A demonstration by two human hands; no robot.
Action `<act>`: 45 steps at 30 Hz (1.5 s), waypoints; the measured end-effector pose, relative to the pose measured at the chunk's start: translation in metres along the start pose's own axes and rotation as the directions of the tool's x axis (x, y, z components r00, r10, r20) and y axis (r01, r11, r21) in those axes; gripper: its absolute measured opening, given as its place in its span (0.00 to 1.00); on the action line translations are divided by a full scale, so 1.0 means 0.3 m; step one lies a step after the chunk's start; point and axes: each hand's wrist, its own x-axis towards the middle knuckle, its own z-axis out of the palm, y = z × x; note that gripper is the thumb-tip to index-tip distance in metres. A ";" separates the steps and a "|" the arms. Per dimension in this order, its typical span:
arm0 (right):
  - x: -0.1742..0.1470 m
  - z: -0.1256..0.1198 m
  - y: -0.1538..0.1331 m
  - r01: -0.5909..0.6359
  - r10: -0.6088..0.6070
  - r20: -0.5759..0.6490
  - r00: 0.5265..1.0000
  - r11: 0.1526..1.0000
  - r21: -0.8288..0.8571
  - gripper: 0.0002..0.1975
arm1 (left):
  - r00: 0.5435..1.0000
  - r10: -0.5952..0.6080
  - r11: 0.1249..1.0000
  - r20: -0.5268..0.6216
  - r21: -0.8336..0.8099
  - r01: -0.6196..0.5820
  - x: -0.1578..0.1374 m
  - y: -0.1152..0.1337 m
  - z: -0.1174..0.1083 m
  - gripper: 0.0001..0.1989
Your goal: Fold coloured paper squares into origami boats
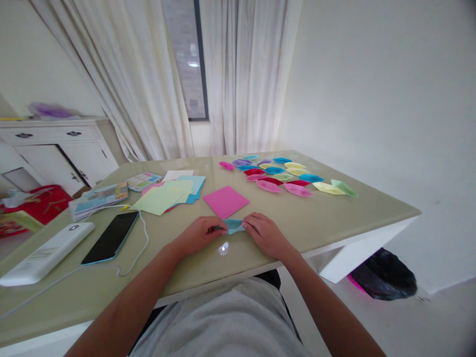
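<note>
Between my two hands, near the table's front edge, is a light blue piece of folded paper (234, 226). My left hand (203, 233) pinches its left end, and my right hand (262, 231) grips its right end. Parts of both ends are hidden by the fingers. Just beyond the hands lies a square of pink paper (226, 201), turned cornerwise. Farther off to the right, several small folded paper boats in many colours sit in loose rows, among them a pink boat (268, 185) and a pale green boat (344, 188).
Left of the pink square are loose coloured sheets (163, 196) and booklets (100, 198). A phone (110, 238), a white power bank (48, 253) and a white cable (146, 240) lie at the left. A black-lined bin (385, 275) stands on the floor at right.
</note>
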 end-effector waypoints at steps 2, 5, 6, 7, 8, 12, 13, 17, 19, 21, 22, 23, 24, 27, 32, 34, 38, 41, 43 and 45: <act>0.000 -0.001 0.000 0.001 -0.001 0.004 1.000 1.000 -0.005 0.11 | 1.000 0.009 1.000 0.022 -0.009 -0.008 -0.002 0.004 -0.010 0.09; 0.002 0.005 0.005 -0.003 0.003 0.001 1.000 1.000 -0.026 0.11 | 0.999 0.002 1.000 0.032 -0.004 -0.002 -0.003 0.009 -0.017 0.10; 0.003 0.009 0.006 -0.004 0.004 0.000 1.000 0.999 -0.036 0.10 | 1.000 -0.011 1.000 0.019 0.006 0.011 -0.002 0.011 -0.015 0.10; 0.004 0.012 0.007 -0.003 0.003 0.000 1.000 0.999 -0.047 0.10 | 1.000 -0.029 0.999 -0.002 0.020 0.029 0.000 0.012 -0.011 0.10; 0.005 0.016 0.006 -0.002 0.002 0.000 1.000 0.998 -0.058 0.09 | 0.998 -0.049 0.998 -0.028 0.036 0.050 0.002 0.014 -0.004 0.10; 0.005 0.024 -0.004 -0.005 0.004 -0.010 1.000 0.994 -0.106 0.07 | 0.985 -0.111 0.987 -0.129 0.102 0.125 0.015 0.021 0.029 0.07; 0.005 0.026 -0.007 -0.007 0.005 -0.014 1.000 0.993 -0.114 0.07 | 0.983 -0.117 0.984 -0.144 0.118 0.134 0.018 0.022 0.037 0.06; 0.002 0.027 -0.009 -0.001 -0.003 -0.033 0.999 0.994 -0.107 0.06 | 0.982 -0.106 0.977 -0.158 0.165 0.132 0.026 0.015 0.055 0.07; 0.002 0.023 -0.006 0.012 -0.016 -0.041 0.999 0.997 -0.078 0.06 | 0.985 -0.086 0.977 -0.151 0.182 0.113 0.027 0.008 0.059 0.08; 0.001 0.015 -0.004 0.028 -0.030 -0.049 0.998 0.999 -0.037 0.07 | 0.988 -0.062 0.976 -0.140 0.198 0.089 0.027 0.000 0.060 0.10; 0.001 0.011 -0.004 0.036 -0.037 -0.051 0.998 0.999 -0.015 0.08 | 0.990 -0.053 0.975 -0.134 0.206 0.080 0.027 -0.002 0.060 0.10; 0.001 0.006 -0.005 0.045 -0.045 -0.051 0.998 0.999 0.006 0.08 | 0.990 -0.047 0.974 -0.131 0.214 0.074 0.026 -0.004 0.059 0.11; 0.001 0.001 -0.005 0.053 -0.052 -0.049 0.997 0.998 0.025 0.08 | 0.991 -0.043 0.972 -0.129 0.223 0.071 0.025 -0.004 0.058 0.11; 0.001 -0.004 -0.007 0.072 -0.069 -0.039 0.997 0.996 0.061 0.08 | 0.991 -0.032 0.965 -0.126 0.254 0.063 0.021 -0.003 0.055 0.12; 0.004 -0.001 -0.006 0.091 -0.089 -0.031 0.996 0.993 0.074 0.07 | 0.994 -0.017 0.953 -0.107 0.300 0.049 0.015 -0.003 0.054 0.13; 0.004 -0.003 -0.008 0.103 -0.101 -0.027 0.995 0.992 0.078 0.07 | 0.995 -0.017 0.950 -0.102 0.309 0.048 0.014 -0.005 0.053 0.13; -0.002 -0.013 -0.014 0.127 -0.126 -0.019 0.992 0.989 0.078 0.07 | 0.994 -0.022 0.949 -0.111 0.310 0.056 0.013 -0.006 0.044 0.12; -0.006 -0.012 -0.015 0.135 -0.134 -0.011 0.991 0.989 0.059 0.09 | 0.993 -0.024 0.952 -0.118 0.301 0.059 0.011 -0.004 0.035 0.11; -0.009 -0.007 -0.014 0.121 -0.121 -0.020 0.992 0.992 0.031 0.11 | 0.993 -0.019 0.954 -0.114 0.294 0.052 0.009 -0.003 0.029 0.10; -0.011 0.000 -0.011 0.105 -0.105 -0.035 0.994 0.994 0.000 0.12 | 0.995 -0.010 0.957 -0.104 0.288 0.039 0.006 -0.004 0.026 0.10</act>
